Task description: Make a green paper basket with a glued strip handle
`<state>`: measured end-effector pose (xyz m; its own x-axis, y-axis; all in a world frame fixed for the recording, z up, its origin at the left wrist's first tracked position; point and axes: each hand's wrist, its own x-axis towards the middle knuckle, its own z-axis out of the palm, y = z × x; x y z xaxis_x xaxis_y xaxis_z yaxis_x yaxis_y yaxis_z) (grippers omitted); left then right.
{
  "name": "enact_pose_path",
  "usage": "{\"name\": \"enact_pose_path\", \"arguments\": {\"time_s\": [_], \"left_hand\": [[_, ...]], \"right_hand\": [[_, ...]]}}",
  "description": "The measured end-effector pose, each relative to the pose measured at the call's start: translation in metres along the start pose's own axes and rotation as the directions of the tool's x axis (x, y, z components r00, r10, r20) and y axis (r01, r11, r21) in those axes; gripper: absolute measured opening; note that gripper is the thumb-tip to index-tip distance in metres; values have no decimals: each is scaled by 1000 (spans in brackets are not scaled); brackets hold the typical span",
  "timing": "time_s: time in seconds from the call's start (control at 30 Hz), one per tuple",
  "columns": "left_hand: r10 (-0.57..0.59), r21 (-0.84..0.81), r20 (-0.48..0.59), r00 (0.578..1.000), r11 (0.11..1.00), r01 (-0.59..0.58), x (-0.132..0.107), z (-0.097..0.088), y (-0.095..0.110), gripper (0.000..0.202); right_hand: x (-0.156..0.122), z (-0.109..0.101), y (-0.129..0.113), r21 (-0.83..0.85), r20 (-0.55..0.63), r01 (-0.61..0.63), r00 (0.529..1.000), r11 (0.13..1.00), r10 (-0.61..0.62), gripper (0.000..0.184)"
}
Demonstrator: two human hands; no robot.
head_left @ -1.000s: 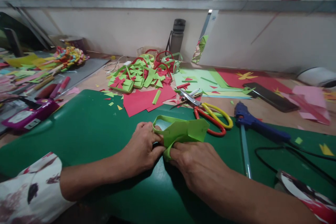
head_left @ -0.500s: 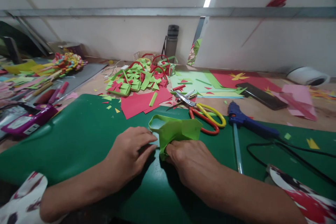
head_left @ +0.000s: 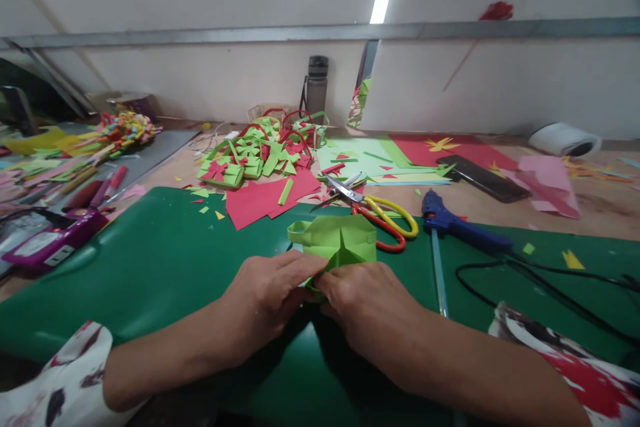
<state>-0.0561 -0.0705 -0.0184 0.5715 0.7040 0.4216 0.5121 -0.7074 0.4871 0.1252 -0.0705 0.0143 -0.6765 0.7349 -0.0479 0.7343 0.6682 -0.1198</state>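
A folded green paper bag (head_left: 350, 235) with a paper loop handle on its left side lies tipped over at the middle of the green mat (head_left: 165, 260). My left hand (head_left: 270, 290) pinches the bag's near left edge between thumb and fingers. My right hand (head_left: 363, 290) is closed on the near edge as well, its fingertips partly inside the fold and hidden. Just beyond the bag lie scissors (head_left: 383, 217) with one red and one yellow handle. To the right rests a blue glue gun (head_left: 463, 225) with a clear glue stick.
Behind the mat are red paper sheets (head_left: 273, 195), a pile of small green and red paper bags (head_left: 260, 153), and a dark phone (head_left: 485, 179). A grey bottle (head_left: 317, 87) stands by the wall. A purple power strip (head_left: 55, 237) lies at left; a black cord (head_left: 530, 273) crosses the right side.
My left hand has moved right, from beside the bag onto its near edge. The bag has turned so its open fold faces me more. The view has shifted slightly.
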Motion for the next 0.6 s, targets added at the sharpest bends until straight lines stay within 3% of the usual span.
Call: {"name": "enact_pose_path", "arguments": {"time_s": [0.23, 0.4, 0.53, 0.6], "left_hand": [[-22, -19, 43, 999, 1000, 23, 5, -2, -1, 12], [-27, -20, 28, 999, 999, 27, 11, -6, -2, 13], [-43, 19, 33, 999, 999, 42, 15, -18, 1, 9], [-33, 58, -19, 999, 998, 34, 18, -26, 9, 13]], "right_hand": [[-15, 4, 8, -8, -149, 85, 985, 996, -86, 13], [-28, 2, 19, -134, -342, 195, 911, 972, -230, 25], [-34, 3, 33, -108, -450, 161, 872, 981, -193, 28], [-34, 5, 36, -87, -468, 143, 868, 986, -167, 27]]}}
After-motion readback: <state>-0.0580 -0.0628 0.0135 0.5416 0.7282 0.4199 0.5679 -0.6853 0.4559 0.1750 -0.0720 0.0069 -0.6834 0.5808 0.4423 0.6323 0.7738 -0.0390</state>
